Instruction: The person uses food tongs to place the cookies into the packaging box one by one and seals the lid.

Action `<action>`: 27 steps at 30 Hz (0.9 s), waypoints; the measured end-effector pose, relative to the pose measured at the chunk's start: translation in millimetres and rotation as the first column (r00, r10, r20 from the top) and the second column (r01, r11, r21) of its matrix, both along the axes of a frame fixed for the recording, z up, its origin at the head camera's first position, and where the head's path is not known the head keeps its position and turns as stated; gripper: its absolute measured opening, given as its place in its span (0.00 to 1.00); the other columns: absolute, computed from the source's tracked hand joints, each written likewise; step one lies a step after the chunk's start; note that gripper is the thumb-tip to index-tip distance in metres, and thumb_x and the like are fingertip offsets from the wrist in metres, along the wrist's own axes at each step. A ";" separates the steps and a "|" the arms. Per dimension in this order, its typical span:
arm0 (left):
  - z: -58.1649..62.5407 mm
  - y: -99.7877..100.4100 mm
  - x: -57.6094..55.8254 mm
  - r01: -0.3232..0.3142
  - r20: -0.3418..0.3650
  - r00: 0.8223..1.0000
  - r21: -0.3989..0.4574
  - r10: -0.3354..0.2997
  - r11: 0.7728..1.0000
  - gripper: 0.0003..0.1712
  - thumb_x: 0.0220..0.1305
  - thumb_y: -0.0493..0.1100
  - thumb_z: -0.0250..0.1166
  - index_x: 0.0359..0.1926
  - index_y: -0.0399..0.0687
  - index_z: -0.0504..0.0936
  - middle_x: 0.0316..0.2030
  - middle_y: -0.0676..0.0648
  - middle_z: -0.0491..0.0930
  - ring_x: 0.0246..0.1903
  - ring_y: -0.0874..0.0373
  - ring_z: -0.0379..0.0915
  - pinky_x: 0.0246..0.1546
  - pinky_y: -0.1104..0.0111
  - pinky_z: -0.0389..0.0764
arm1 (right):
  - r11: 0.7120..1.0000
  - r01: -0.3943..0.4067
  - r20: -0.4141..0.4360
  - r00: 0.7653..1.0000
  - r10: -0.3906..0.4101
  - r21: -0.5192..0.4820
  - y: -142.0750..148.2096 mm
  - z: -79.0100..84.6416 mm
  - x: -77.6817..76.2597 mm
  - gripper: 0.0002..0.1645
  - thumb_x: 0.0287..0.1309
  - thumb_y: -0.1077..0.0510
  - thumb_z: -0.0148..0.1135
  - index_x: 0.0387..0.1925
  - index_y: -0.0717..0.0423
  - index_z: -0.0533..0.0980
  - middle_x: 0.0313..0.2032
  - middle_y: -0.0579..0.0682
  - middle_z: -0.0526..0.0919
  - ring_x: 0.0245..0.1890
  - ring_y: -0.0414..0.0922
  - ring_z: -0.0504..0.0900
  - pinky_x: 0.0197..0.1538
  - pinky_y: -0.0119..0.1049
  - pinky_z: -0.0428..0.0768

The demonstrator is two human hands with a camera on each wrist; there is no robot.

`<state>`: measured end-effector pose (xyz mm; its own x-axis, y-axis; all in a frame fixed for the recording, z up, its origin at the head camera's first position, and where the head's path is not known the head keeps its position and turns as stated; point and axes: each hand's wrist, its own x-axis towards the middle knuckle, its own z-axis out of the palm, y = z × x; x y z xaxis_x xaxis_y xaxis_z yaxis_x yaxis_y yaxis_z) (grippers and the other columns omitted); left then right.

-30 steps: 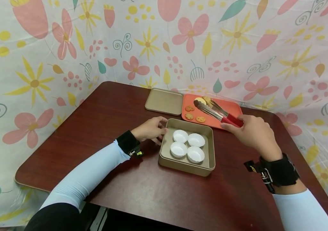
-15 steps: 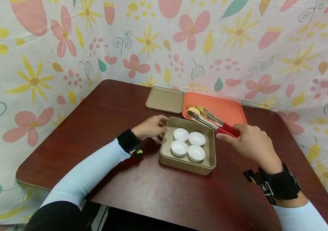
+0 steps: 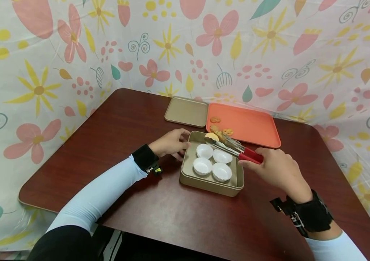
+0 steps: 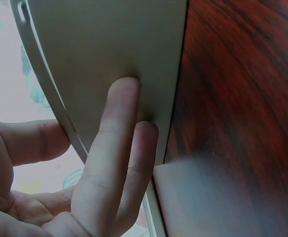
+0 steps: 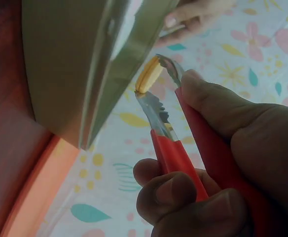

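In the head view my right hand grips red-handled metal tongs over the back part of a gold square tin. Between the tong tips is a round yellow sandwich cookie, seen edge-on as a cookie in the right wrist view. Several white paper baking cups stand inside the tin, bare inside as far as they show. My left hand touches the tin's left side. The left wrist view shows two straight fingers against the wall and the thumb at the rim.
Behind the tin lies an orange tray with several small cookies at its left end, partly covered by the tongs. A gold lid lies left of the tray. Patterned cloth hangs behind the brown table.
My right hand has brought the tongs and the cookie from above the orange tray toward me and slightly left, over the tin. The left hand has stayed at the tin's side.
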<state>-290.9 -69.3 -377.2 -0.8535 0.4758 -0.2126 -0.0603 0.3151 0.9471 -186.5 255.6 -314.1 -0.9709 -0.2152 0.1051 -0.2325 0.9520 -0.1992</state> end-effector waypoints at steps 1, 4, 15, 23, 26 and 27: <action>-0.1 -0.1 0.0 -0.001 0.001 1.000 0.000 0.001 1.000 0.32 0.78 0.36 0.57 0.77 0.42 0.57 0.61 0.34 0.70 0.45 0.37 0.83 0.34 0.55 0.91 | 1.000 -0.005 0.001 1.000 0.005 0.007 -1.1 -1.5 -0.1 0.38 0.55 0.19 0.62 0.25 0.49 0.73 0.15 0.46 0.67 0.15 0.45 0.66 0.17 0.36 0.59; -0.7 -0.2 -0.3 0.000 0.009 1.000 0.002 0.000 1.000 0.33 0.78 0.36 0.57 0.77 0.42 0.57 0.60 0.34 0.70 0.45 0.37 0.83 0.34 0.55 0.91 | 1.000 -0.005 0.011 1.000 0.005 0.031 -3.9 -5.2 -0.8 0.40 0.52 0.16 0.59 0.24 0.49 0.73 0.15 0.46 0.67 0.14 0.45 0.65 0.17 0.35 0.58; -1.1 0.9 -0.6 -0.015 0.015 1.000 0.017 0.014 1.000 0.32 0.77 0.36 0.58 0.77 0.42 0.58 0.59 0.34 0.71 0.46 0.35 0.82 0.33 0.54 0.90 | 0.998 -0.011 0.043 0.999 0.009 0.059 -11.5 -12.2 -1.0 0.39 0.53 0.18 0.62 0.24 0.49 0.74 0.16 0.46 0.66 0.15 0.45 0.64 0.18 0.35 0.57; -1.4 0.6 -0.7 -0.006 0.012 1.000 0.017 0.006 1.000 0.32 0.78 0.36 0.57 0.77 0.42 0.58 0.59 0.34 0.71 0.46 0.35 0.82 0.34 0.54 0.90 | 0.998 -0.021 0.050 0.999 0.019 0.058 -13.9 -17.4 0.1 0.40 0.52 0.16 0.60 0.28 0.49 0.75 0.16 0.45 0.66 0.15 0.44 0.65 0.17 0.34 0.57; -0.8 0.5 -0.5 -0.006 0.010 1.000 0.010 0.006 1.000 0.32 0.78 0.36 0.57 0.76 0.43 0.58 0.59 0.34 0.71 0.46 0.35 0.82 0.34 0.55 0.90 | 0.998 -0.021 0.053 0.998 0.017 0.062 -14.0 -17.2 -0.4 0.40 0.53 0.17 0.61 0.28 0.50 0.76 0.15 0.45 0.66 0.15 0.44 0.65 0.17 0.34 0.57; -0.6 0.4 -0.3 -0.006 0.011 1.000 0.009 0.006 1.000 0.32 0.78 0.36 0.57 0.76 0.43 0.58 0.59 0.34 0.71 0.46 0.35 0.82 0.34 0.55 0.90 | 0.998 -0.019 0.057 0.998 0.016 0.064 -14.2 -17.1 -0.6 0.39 0.52 0.18 0.61 0.28 0.50 0.76 0.15 0.45 0.66 0.15 0.44 0.65 0.17 0.34 0.57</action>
<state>-291.1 -68.9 -377.9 -0.8538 0.4727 -0.2179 -0.0727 0.3061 0.9492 -187.1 241.4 -331.2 -0.9709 -0.2366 0.0357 -0.2393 0.9591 -0.1510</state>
